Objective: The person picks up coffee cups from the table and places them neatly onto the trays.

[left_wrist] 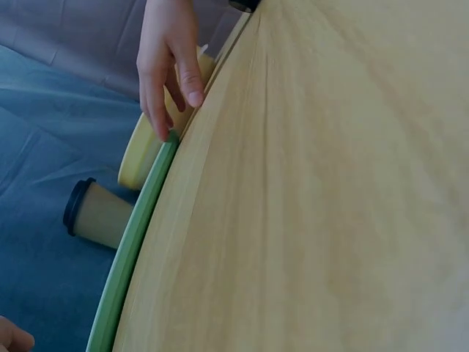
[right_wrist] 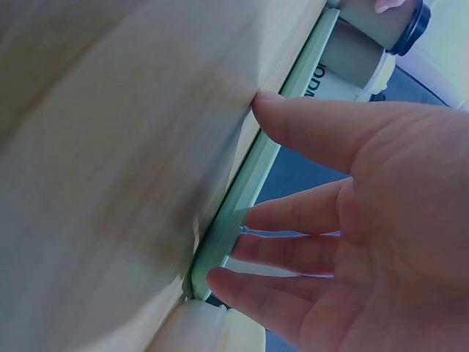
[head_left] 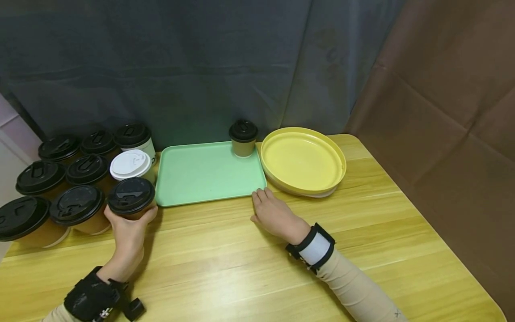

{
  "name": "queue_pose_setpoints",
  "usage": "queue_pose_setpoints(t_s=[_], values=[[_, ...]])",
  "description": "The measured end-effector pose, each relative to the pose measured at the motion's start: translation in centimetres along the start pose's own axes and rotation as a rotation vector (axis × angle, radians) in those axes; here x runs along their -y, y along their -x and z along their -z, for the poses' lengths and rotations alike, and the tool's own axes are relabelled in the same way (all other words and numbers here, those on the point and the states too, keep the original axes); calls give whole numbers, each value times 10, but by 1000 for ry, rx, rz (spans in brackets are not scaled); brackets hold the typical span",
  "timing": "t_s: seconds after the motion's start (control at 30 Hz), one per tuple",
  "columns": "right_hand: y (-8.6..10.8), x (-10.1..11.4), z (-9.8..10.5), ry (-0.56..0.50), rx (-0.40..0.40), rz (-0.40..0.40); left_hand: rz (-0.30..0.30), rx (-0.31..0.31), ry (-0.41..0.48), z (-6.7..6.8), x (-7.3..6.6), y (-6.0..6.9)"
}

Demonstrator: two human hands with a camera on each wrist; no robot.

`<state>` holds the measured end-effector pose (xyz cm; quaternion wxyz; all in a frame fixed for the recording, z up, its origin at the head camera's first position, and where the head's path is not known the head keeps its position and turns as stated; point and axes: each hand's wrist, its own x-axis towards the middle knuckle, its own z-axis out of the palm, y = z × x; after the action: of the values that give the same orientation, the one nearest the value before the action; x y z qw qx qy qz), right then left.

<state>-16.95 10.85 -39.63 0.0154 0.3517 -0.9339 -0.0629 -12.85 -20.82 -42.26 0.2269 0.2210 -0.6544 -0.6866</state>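
In the head view my left hand grips a brown paper coffee cup with a black lid, thumb and fingers on either side of it. Only a fingertip of that hand shows in the left wrist view. My right hand is at the front right corner of a green tray, fingers extended. Seen from the right wrist, its fingers lie along the tray's rim, and the thumb is near the tabletop. A small brown cup with a black lid stands on the tray's back right corner.
Left of the tray, several black-lidded cups stand close together, with one white-lidded cup among them. Round yellow plates or trays lie stacked at the tray's right. A dark cloth hangs behind the wooden table.
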Motion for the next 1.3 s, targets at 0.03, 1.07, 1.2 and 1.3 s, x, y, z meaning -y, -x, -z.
queue_pose_setpoints(t_s=[0.03,1.07,1.2,1.3], values=[[0,0,0,-4,0,-2,-1,-1,-4,0,0,0],[-3,-1,-7,-14,-44,-6,-25,534,-98,-135,-11,8],[-2,-1,-7,-68,-45,-52,-53,557,-118,-156,-10,7],[-2,-2,-6,-106,-77,-68,-68,556,-106,-169,-8,7]])
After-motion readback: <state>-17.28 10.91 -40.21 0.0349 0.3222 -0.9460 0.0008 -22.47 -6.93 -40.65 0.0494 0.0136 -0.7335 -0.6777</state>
